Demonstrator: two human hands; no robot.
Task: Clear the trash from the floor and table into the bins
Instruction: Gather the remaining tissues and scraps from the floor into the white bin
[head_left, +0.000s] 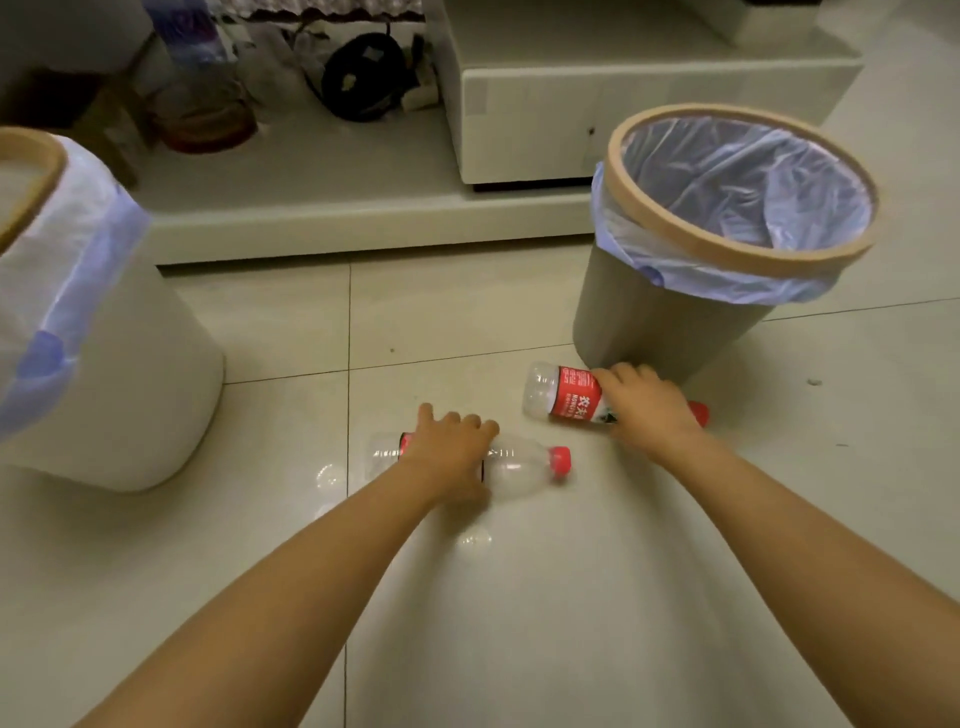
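Each hand covers one lying bottle: left hand (451, 451) on the near bottle (524, 465), right hand (647, 402) on the far bottle (563, 397) beside the grey bin (649, 322); whether either grip has closed cannot be told.

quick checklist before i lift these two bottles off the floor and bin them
1. Left hand on the near bottle: ok, it covers the label area, but the fingers' closure cannot be told.
2. Right hand on the far bottle: ok, it is laid over the neck end; grip cannot be told.
3. Caps on: ok, both red caps show.
4. Grey bin open and lined: ok, the liner shows and it looks empty.
5. Far bottle clear of the grey bin: cannot tell, it lies right at the bin's base.
6. White bin reachable: cannot tell, its opening is mostly out of frame.
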